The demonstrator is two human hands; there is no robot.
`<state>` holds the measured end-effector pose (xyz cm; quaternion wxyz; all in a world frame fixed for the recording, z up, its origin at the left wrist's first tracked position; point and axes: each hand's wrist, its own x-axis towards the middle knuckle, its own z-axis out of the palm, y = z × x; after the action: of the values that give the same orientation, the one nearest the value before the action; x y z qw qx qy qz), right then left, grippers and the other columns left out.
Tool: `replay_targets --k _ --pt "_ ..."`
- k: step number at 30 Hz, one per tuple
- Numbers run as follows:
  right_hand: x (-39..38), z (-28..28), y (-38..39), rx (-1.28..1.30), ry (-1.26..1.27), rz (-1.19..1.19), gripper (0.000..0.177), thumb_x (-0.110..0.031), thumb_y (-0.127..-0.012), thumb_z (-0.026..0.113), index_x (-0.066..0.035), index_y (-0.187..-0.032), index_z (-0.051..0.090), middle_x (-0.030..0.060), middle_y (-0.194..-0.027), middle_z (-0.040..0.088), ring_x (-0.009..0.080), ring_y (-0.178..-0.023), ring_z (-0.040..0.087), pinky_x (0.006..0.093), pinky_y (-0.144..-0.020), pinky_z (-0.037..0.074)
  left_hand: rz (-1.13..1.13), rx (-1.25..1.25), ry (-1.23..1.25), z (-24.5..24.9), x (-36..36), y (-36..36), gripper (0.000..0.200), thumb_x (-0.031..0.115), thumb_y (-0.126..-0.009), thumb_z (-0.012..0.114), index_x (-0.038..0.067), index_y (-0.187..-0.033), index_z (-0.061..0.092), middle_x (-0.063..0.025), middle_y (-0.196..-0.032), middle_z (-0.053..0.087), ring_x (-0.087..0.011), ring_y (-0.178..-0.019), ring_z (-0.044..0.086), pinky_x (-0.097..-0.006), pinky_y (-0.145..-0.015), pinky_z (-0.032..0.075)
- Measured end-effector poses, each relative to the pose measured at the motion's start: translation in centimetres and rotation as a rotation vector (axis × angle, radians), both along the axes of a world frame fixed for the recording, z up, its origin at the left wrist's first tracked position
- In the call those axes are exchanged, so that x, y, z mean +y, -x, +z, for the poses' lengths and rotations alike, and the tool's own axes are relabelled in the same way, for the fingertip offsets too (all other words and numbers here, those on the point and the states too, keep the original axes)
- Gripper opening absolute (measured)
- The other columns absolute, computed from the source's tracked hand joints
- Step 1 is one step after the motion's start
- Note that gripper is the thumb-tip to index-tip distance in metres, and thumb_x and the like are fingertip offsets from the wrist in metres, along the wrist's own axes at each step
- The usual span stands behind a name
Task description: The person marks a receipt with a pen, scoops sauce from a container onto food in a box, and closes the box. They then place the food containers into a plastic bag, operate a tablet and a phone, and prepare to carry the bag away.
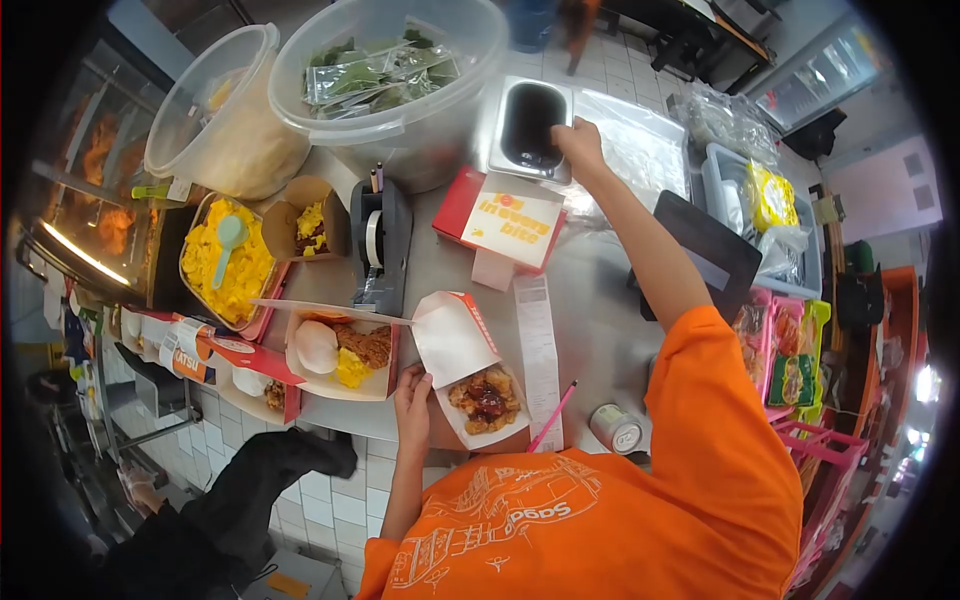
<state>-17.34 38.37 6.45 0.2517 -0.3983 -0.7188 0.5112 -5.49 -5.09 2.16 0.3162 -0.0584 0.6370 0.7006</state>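
Left of the grip I count two open meal boxes, perhaps set aside to leave room. I have the left hand partly curled at the edge of one chicken box just right of it, seemingly steadying it, how firmly I can't tell; farther right, my right hand bends over one sauce pan's rim, its hold hidden.

The grey metal tabletop carries 2 plastic tubs, a tape dispenser, a long receipt, a can and an open food box.
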Motion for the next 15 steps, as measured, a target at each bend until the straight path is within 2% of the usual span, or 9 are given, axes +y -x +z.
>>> replay_targets --k 2,6,7,12,15 --pt "-0.7 -0.3 -0.7 0.030 0.058 0.026 0.018 -0.008 -0.067 0.058 0.008 -0.076 0.059 0.0121 -0.067 0.059 0.0181 -0.061 0.055 0.0316 -0.054 0.043 -0.017 0.045 0.005 -0.1 -0.1 0.0 0.029 0.013 -0.092 0.051 -0.005 -0.115 0.049 -0.0104 -0.106 0.061 -0.0130 -0.096 0.056 -0.0261 -0.084 0.043" --pt "-3.6 0.2 -2.1 0.012 -0.029 0.032 0.017 -0.008 -0.068 0.056 0.008 -0.073 0.061 0.0128 -0.064 0.059 0.0181 -0.060 0.055 0.0322 -0.053 0.042 -0.028 0.077 0.044 -0.2 0.0 -0.4 0.032 0.023 -0.092 0.052 0.000 -0.114 0.053 -0.0053 -0.101 0.058 -0.0113 -0.090 0.053 -0.0267 -0.080 0.042" --pt "-3.7 -0.1 -2.0 -0.035 0.000 0.043 0.030 -0.012 -0.067 0.055 0.011 -0.085 0.062 0.0265 -0.078 0.064 0.0342 -0.076 0.064 0.0409 -0.072 0.049 -0.028 0.073 0.049 -0.3 -0.1 -0.4 0.031 0.023 -0.092 0.052 0.000 -0.114 0.053 -0.0053 -0.102 0.058 -0.0115 -0.090 0.053 -0.0268 -0.080 0.042" --pt "-1.6 -1.8 -0.3 -0.018 -0.028 0.021 0.028 -0.011 -0.067 0.055 0.011 -0.083 0.061 0.0278 -0.081 0.063 0.0349 -0.080 0.064 0.0410 -0.074 0.048 -0.014 0.075 0.074 0.1 -0.4 -0.9 0.030 0.022 -0.093 0.051 0.001 -0.114 0.052 -0.0052 -0.103 0.057 -0.0122 -0.092 0.053 -0.0271 -0.081 0.043" --pt "-2.2 0.6 -0.9 -0.036 0.009 -0.008 0.030 -0.011 -0.067 0.055 0.012 -0.085 0.060 0.0273 -0.084 0.064 0.0360 -0.078 0.064 0.0413 -0.074 0.049 -0.009 0.113 0.093 -0.2 -0.8 -1.1 0.030 0.022 -0.093 0.051 0.002 -0.115 0.051 -0.0052 -0.104 0.056 -0.0124 -0.093 0.053 -0.0275 -0.081 0.043"
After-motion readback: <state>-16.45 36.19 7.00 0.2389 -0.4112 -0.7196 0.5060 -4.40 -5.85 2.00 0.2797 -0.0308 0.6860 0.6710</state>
